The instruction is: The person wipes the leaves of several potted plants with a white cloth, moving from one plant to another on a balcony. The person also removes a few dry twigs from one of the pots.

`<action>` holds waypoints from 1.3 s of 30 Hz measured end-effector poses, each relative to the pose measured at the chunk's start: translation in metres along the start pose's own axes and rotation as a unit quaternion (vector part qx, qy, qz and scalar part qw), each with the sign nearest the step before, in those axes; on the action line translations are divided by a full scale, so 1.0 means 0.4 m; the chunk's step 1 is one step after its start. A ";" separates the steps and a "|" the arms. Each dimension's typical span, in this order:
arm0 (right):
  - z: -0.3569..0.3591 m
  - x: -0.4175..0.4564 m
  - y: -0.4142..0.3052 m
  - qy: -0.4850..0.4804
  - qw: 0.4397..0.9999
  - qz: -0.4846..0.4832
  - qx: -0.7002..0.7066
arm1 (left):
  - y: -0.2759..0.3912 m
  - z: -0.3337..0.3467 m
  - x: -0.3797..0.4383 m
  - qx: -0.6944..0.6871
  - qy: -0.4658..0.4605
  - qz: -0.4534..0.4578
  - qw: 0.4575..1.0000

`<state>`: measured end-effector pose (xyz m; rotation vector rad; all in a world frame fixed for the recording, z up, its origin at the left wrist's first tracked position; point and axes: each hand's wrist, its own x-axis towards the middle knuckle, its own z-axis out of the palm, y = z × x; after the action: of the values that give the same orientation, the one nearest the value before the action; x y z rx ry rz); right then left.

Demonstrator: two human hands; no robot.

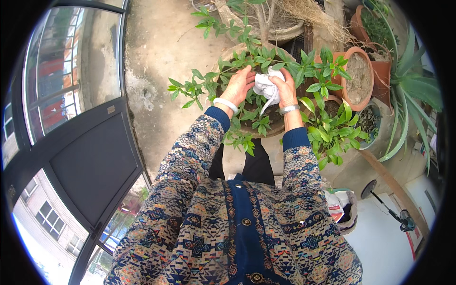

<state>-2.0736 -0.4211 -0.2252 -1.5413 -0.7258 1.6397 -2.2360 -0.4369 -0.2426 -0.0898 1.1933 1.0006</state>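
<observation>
My right hand [286, 87] grips a crumpled white cloth [265, 87], one strip of which hangs down over the pot. Just left of the cloth is my left hand [239, 84], its fingers bent among the leaves and close to the cloth's edge. Whether they pinch a leaf is hidden. Both hands are above a large round planter [276, 131] of dark soil. From it a leafy green plant [262, 123] spreads branches to both sides, with one leafy branch [194, 87] reaching out left.
To the right stand a terracotta pot [370, 85] of dry soil, a broad-leaved potted plant [331, 133] and a spiky aloe-like plant [420, 89]. Another large planter [285, 34] with a woody trunk is beyond. A dark-framed glass door [96, 171] borders the concrete floor [153, 46] at left.
</observation>
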 end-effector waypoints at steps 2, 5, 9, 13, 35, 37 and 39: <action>0.026 0.024 -0.018 -0.041 0.999 0.017 0.029 | 0.001 0.035 0.038 -0.091 -0.036 -0.016 0.995; 0.071 0.056 -0.019 -0.023 0.998 0.022 0.047 | 0.001 0.057 0.065 -0.131 -0.064 -0.037 0.989; 0.081 0.073 0.008 -0.020 0.997 0.060 0.044 | -0.005 0.049 0.089 -0.131 -0.051 -0.054 0.989; 0.068 0.074 0.027 -0.114 0.984 0.065 0.119 | -0.013 0.034 0.135 -0.159 -0.033 -0.101 0.982; -0.185 -0.059 -0.156 -0.071 0.993 -0.010 -0.091 | 0.022 0.036 0.020 -0.142 -0.070 -0.092 0.983; -0.154 -0.036 -0.258 -0.073 0.992 -0.047 -0.088 | 0.016 0.035 0.005 -0.126 -0.083 -0.092 0.984; -0.110 -0.017 -0.338 -0.122 0.966 -0.143 -0.178 | 0.011 0.036 -0.001 -0.122 -0.095 -0.086 0.984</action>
<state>-2.0107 -0.3562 -0.1151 -1.3987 -1.3731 1.5518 -2.2284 -0.4267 -0.2344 -0.2807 0.8713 0.9747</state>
